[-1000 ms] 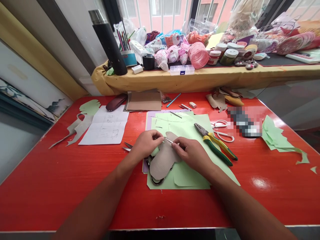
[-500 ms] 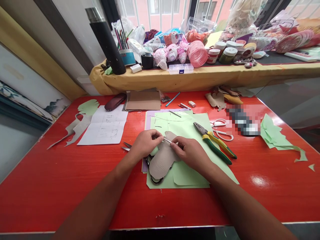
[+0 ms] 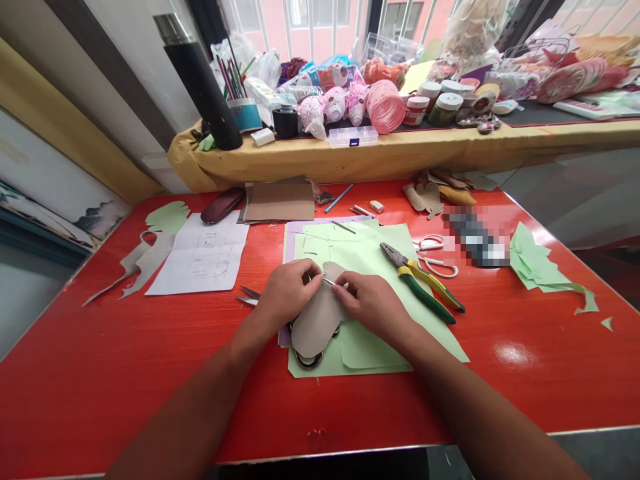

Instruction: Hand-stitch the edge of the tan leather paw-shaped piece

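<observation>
Both my hands meet over a grey cardboard cut-out (image 3: pixel 316 320) that lies on light green paper sheets (image 3: pixel 370 267) on the red table (image 3: pixel 150 360). My left hand (image 3: pixel 285 293) and my right hand (image 3: pixel 373 303) each pinch one end of a thin metal pin or wire (image 3: pixel 330 283) at the cut-out's upper edge. All the fingers are curled. Dark scissors (image 3: pixel 249 296) lie partly under my left hand and the cardboard.
Green-and-yellow pliers (image 3: pixel 423 283) and white scissors (image 3: pixel 437 257) lie right of my hands. White paper with sketches (image 3: pixel 200 253), cardboard scraps (image 3: pixel 143 260), a brown folder (image 3: pixel 279 200) and green offcuts (image 3: pixel 537 267) lie around. A cluttered yellow shelf (image 3: pixel 400 150) holds a black flask (image 3: pixel 205 87), jars and craft items.
The view has shifted slightly, so everything sits a little lower left in frame. My hands have closed in a bit on the pin; nothing was picked up or released.
</observation>
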`<state>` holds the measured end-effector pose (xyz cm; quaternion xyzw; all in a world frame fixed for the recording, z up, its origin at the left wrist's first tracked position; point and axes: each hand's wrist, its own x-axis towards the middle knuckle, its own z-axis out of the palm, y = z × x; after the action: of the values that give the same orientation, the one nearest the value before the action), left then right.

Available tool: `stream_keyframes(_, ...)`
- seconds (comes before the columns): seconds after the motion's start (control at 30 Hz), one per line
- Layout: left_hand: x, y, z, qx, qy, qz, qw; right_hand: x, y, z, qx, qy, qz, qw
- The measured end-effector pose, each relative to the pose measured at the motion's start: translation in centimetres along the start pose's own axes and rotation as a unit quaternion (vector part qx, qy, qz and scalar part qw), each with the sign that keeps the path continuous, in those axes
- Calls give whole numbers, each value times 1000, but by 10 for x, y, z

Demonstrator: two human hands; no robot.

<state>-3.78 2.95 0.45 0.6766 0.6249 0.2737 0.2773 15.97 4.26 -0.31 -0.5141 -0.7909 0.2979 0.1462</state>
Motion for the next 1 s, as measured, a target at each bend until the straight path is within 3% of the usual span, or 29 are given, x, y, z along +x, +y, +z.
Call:
stream_keyframes(0.27,-4,-5,7,88,24,85,992,0,-6,6,-35,16,-3,999)
stream_keyframes(0.57,4,-7,4,-78,-3,-36,996,5,-1,-3,72,-10,9,997)
stream_keyframes(0.83,8,-14,-8,-5,-17,-30,999,5,-1,-1,63,-11,12,998)
stream_keyframes(1.0,7,-17,-4,30,-30,-14,999,5,-1,0,58,-10,13,998)
